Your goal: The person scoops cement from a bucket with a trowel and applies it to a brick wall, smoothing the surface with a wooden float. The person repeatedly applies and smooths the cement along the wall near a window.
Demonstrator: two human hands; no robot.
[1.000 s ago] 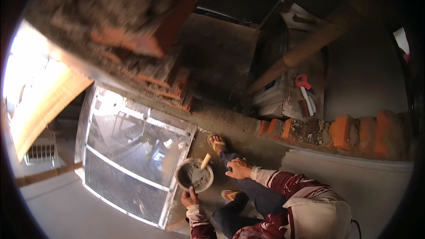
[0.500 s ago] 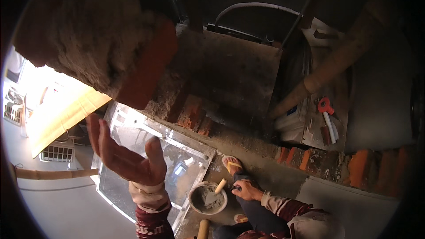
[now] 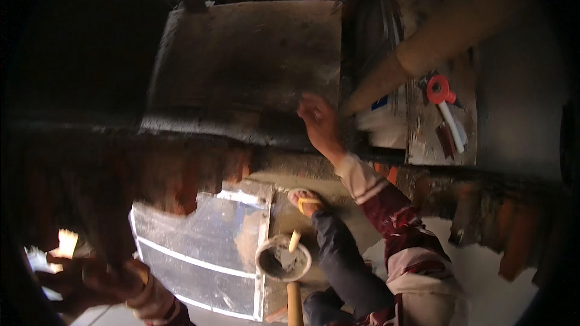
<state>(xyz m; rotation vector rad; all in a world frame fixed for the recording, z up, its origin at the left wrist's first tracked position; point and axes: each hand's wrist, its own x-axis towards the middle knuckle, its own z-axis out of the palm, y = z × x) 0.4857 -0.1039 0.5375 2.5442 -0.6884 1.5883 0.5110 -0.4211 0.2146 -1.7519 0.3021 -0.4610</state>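
Observation:
My right hand (image 3: 322, 125) is raised over the near edge of a dark flat panel (image 3: 254, 54), its fingers loosely bent and parted. I see nothing in it, and whether it touches the panel is unclear. In shadow at the lower left, my left hand (image 3: 103, 281) is beside the bottom of a rough brick edge (image 3: 181, 187); its fingers look spread, though blur and darkness hide any contact. Below, near my foot, a round bowl (image 3: 284, 274) holds grey mortar and a trowel with a wooden handle (image 3: 294, 241).
A thick bamboo pole (image 3: 417, 51) slants across the upper right. Beside it, a board (image 3: 417, 145) carries a red-and-white tool (image 3: 443, 93). A framed clear sheet (image 3: 205, 253) lies below the brickwork. Jagged bricks (image 3: 513, 235) jut out at the right. Another wooden handle (image 3: 294, 305) is near the bowl.
My right hand has risen from my knee to the panel. My left hand has moved down and left into shadow beside the bricks. The view has shifted, and the brick mass at upper left has gone.

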